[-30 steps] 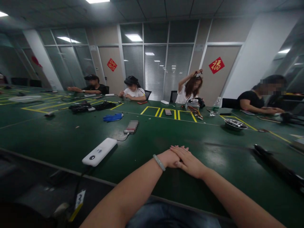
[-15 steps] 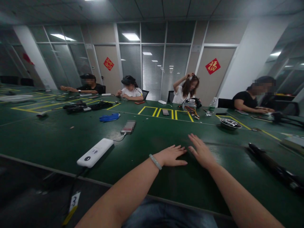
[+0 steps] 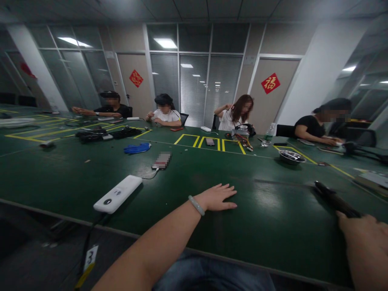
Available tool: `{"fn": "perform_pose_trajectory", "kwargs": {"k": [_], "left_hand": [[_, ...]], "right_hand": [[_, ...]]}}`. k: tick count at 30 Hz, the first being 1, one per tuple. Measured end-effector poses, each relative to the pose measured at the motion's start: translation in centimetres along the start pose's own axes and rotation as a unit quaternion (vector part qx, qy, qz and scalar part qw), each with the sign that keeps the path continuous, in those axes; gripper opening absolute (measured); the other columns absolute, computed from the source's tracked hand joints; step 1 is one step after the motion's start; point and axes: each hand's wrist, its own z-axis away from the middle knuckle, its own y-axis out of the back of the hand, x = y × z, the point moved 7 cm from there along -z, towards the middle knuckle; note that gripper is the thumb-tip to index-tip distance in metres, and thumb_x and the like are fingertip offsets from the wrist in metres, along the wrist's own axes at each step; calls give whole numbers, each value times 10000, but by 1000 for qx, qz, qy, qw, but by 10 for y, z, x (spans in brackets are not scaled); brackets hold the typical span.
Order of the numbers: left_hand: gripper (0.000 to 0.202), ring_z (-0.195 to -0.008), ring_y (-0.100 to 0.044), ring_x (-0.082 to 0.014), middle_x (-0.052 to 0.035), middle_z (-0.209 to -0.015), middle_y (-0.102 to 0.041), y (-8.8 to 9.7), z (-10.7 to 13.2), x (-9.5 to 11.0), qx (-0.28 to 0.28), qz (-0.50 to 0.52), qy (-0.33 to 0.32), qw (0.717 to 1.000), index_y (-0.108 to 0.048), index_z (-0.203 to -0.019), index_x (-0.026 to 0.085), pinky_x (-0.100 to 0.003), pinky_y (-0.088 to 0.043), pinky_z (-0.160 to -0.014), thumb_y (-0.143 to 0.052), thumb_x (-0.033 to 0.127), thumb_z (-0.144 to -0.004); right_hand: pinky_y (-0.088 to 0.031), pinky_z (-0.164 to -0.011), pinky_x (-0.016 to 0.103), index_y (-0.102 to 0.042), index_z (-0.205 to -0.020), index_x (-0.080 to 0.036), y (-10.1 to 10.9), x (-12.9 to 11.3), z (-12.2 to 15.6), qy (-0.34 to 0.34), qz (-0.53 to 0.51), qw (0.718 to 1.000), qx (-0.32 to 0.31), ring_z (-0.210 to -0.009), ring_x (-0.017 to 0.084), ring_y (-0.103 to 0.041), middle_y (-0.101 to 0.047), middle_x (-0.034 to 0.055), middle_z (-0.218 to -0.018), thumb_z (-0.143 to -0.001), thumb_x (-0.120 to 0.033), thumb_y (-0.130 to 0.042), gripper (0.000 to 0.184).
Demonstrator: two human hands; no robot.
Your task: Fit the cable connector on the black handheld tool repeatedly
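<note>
My left hand lies flat on the green table, fingers spread, holding nothing. A pale green bangle circles that wrist. At the right edge my right hand is closed over a long, slim black object, perhaps a folded umbrella. Its far end points away from me, and the near end is hidden under the hand. My right fingertips are mostly hidden. Left of my left hand are a white power bank and a phone, joined by a white cable.
A metal bowl and a plastic bottle stand at the right. A blue glove and black cables lie at the left. Several people sit along the far side, beyond yellow tape outlines.
My right hand has left its place beside the left hand, moving right onto the long black object. My left hand stays flat on the table. The view has shifted slightly.
</note>
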Motion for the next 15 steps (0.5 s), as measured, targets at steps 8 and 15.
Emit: {"fn": "perform_pose_trajectory", "kwargs": {"k": [8, 15], "left_hand": [[702, -1435, -147, -214, -26, -1547, -215, -1, 0, -3, 9, 16, 5, 1000, -235, -1486, 247, -420, -124, -1167, -252, 664, -921], [665, -1439, -128, -202, -28, -1553, -200, 12, 2, -1, 60, 10, 15, 998, -221, -1490, 243, -402, -151, -1168, -247, 623, -945]], "right_hand": [[-24, -824, 723, -411, -1387, -378, -17, 57, 9, -274, 38, 960, -34, -1261, 609, -197, -355, 334, -1365, -447, -732, -577, 1018], [-283, -729, 717, -645, -1177, -219, -19, -32, 24, -93, 74, 986, -114, -1137, 576, -399, -527, 335, -1166, -605, -791, -499, 822]]}}
